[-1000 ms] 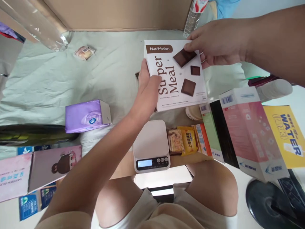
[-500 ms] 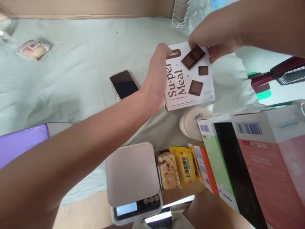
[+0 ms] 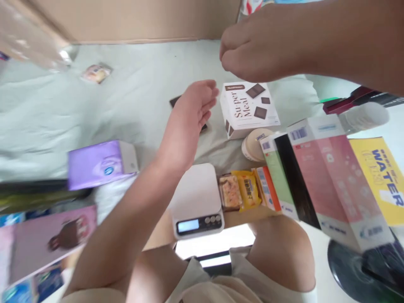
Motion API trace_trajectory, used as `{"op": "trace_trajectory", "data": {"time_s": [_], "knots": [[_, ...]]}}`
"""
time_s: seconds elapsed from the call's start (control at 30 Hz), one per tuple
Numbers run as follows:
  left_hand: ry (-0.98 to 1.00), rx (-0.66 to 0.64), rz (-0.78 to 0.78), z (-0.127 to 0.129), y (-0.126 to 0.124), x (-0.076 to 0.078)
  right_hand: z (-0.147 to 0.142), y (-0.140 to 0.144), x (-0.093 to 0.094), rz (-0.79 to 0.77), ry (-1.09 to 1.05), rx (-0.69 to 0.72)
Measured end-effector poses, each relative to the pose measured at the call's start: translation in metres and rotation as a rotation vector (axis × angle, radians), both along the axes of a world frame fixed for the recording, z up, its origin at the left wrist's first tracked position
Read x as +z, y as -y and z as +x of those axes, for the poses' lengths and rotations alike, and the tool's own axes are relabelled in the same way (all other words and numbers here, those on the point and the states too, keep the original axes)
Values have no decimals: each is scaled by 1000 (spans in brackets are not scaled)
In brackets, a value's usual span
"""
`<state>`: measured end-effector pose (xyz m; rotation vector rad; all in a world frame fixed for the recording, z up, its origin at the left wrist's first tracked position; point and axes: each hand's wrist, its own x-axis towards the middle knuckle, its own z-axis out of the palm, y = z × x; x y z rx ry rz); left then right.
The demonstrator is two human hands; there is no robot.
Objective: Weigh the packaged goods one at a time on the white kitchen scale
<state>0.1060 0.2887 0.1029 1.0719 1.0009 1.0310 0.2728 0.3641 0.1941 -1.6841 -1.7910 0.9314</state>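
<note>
While both hands were off it, the white box [image 3: 249, 108] printed with brown chocolate squares lay flat on the pale green bedsheet [image 3: 104, 105], just beyond a round cream tub [image 3: 255, 144]. The left hand [image 3: 194, 111] hovered just to the box's left, palm turned toward it, fingers loosely apart and holding nothing. The right hand [image 3: 252, 46] hung above and slightly behind the box, fingers curled together in a loose fist; nothing could be seen inside it. The left hand was the nearer of the two, level with the box's left edge. The box was close to square, its printed lettering running front to back as the person faced it.

The box appeared to be smooth printed cardboard with crisp corners. The sheet was soft and creased. A dark phone [image 3: 174, 101] lay mostly hidden behind the left hand. Nearer the person stood a white kitchen scale [image 3: 197, 198] with a smooth top plate, beside it crinkled snack packets [image 3: 241, 189] and a row of upright cartons [image 3: 315, 172]. A purple tissue pack [image 3: 101, 163] lay to the left.
</note>
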Motion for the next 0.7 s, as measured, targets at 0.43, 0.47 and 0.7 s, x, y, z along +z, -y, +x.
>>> {"op": "trace_trajectory", "data": {"time_s": [0.43, 0.47, 0.7], "knots": [[-382, 686, 202, -172, 132, -74, -203, 156, -115, -137, 145, 278], [-402, 757, 222, -178, 132, -76, -212, 156, -125, -165, 37, 219], [-401, 827, 128, -184, 130, -78, -240, 139, -162, -206, -204, 173]]}}
